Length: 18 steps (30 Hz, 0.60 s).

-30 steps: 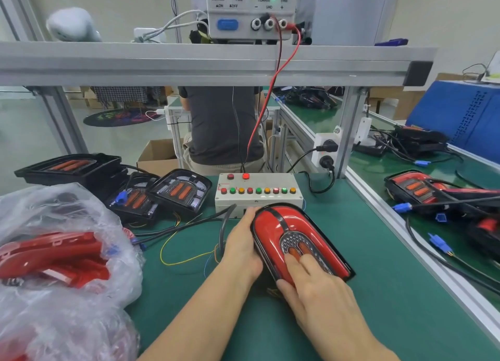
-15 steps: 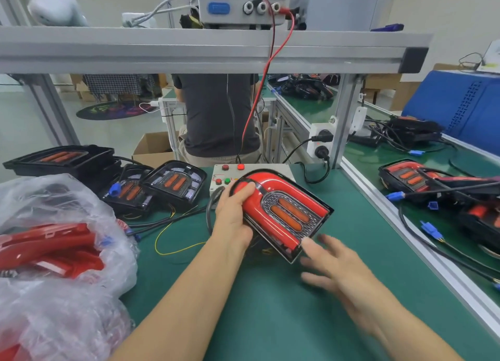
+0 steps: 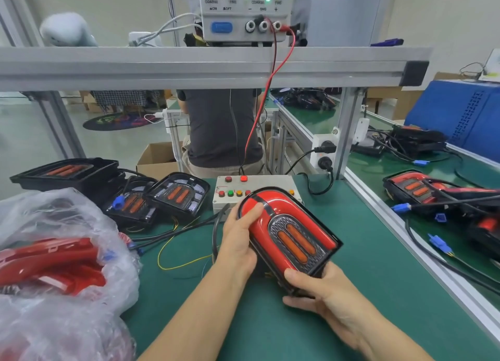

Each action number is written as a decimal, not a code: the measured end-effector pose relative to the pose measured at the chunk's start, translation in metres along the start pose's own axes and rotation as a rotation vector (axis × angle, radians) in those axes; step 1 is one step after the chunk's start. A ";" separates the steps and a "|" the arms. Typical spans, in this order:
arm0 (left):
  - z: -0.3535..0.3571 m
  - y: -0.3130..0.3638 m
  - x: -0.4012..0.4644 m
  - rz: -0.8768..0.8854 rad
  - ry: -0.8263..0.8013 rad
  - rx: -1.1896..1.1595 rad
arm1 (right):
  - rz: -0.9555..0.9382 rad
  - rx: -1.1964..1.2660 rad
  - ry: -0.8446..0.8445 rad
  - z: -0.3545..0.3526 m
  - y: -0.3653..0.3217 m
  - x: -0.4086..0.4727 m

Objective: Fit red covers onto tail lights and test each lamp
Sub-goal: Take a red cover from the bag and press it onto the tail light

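Hands first, nearest my view: my right hand grips the near, squared end of the tail light, thumb curled over the top edge and the other fingers wrapped underneath, where I cannot see their tips. My left hand holds the lamp's left flank, thumb laid on the red cover near its rounded far end, the remaining fingers curled around the side and hidden behind the housing. The lamp sits between both palms, tilted with its face toward me and raised off the green bench mat; two orange strips show in its grey centre panel.

At my left lies a clear plastic bag holding more red covers. Beyond the lamp, partly hidden by its rounded end, stands the white test box with coloured buttons. Left of that box rest uncovered black lamp housings, wires trailing across the mat. Farther up, on the aluminium shelf, the power supply shows a green light, red and black leads dropping down from it.
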State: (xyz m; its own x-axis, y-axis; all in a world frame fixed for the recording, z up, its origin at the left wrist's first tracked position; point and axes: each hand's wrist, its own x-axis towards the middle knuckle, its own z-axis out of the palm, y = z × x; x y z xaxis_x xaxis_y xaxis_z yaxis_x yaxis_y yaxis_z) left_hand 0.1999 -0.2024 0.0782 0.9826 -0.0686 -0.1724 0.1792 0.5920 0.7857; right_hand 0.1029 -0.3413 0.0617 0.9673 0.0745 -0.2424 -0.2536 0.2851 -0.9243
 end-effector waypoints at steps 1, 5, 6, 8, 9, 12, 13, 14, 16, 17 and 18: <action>0.000 -0.001 0.000 -0.003 0.001 -0.001 | -0.002 -0.004 0.008 0.000 0.001 -0.001; 0.002 0.000 -0.002 -0.036 -0.024 0.025 | 0.000 0.005 0.023 -0.003 0.002 -0.001; 0.002 0.001 -0.002 -0.073 -0.020 0.015 | -0.002 0.003 0.023 -0.004 0.002 -0.002; 0.000 0.005 0.000 -0.142 -0.007 -0.008 | -0.002 -0.002 0.008 -0.007 0.002 -0.004; -0.001 0.007 0.001 -0.163 -0.004 -0.014 | 0.002 -0.005 -0.006 -0.008 0.003 -0.005; -0.002 0.008 0.002 -0.195 0.019 0.001 | 0.017 -0.011 -0.041 -0.009 0.003 -0.007; -0.002 0.008 0.002 -0.199 0.032 0.003 | 0.020 -0.013 -0.046 -0.009 0.003 -0.007; -0.003 0.008 0.002 -0.202 0.043 0.005 | 0.020 -0.013 -0.052 -0.009 0.003 -0.007; -0.004 0.008 0.003 -0.204 0.050 0.015 | 0.022 -0.005 -0.061 -0.008 0.001 -0.007; -0.004 0.008 0.003 -0.200 0.053 0.022 | 0.023 -0.001 -0.065 -0.007 0.000 -0.007; -0.003 0.008 0.002 -0.189 0.058 0.034 | 0.023 0.003 -0.065 -0.006 -0.001 -0.006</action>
State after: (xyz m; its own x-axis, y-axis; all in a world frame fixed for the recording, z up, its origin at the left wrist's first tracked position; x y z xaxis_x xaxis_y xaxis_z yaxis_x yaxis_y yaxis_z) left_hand 0.2036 -0.1953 0.0818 0.9271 -0.1290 -0.3520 0.3628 0.5458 0.7553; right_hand 0.0971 -0.3476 0.0626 0.9592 0.1430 -0.2440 -0.2760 0.2851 -0.9179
